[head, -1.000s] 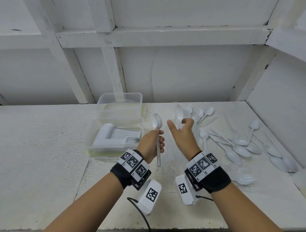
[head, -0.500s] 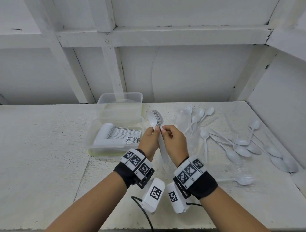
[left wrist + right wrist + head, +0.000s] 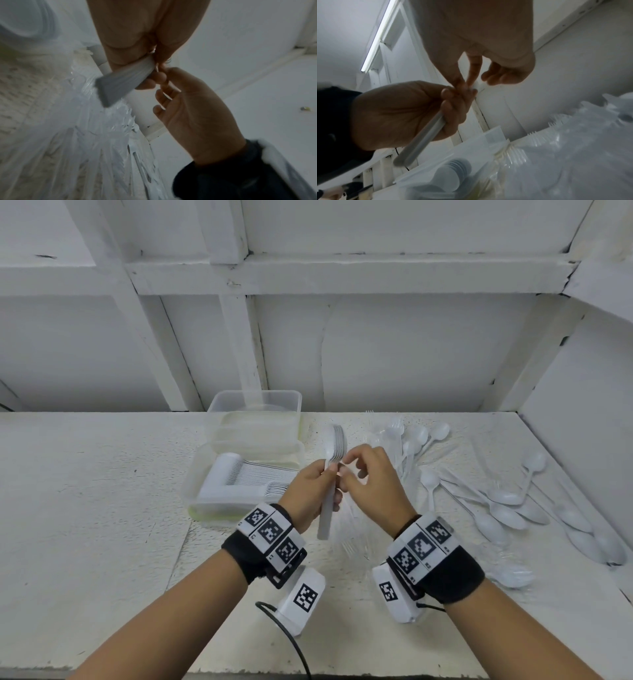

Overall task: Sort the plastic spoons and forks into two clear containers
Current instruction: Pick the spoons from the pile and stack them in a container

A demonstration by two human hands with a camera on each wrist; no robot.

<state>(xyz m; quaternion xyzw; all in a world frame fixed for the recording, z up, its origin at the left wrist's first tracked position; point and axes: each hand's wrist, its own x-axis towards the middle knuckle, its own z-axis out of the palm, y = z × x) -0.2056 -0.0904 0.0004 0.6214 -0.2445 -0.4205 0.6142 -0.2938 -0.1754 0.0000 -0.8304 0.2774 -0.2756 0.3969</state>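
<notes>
Head view shows the left hand [image 3: 310, 491] gripping a fork stack [image 3: 331, 474], right hand [image 3: 371, 484] pinching its neck; next, the box [image 3: 202, 474] at nine o'clock.

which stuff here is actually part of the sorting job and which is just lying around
Part of the job:
- stack of spoons gripped in the left hand, right hand pinching at it
- near container holding stacked spoons
- far container
- loose spoons on the table

Just lying about:
- clear plastic wrap under the hands
- black cable
</notes>
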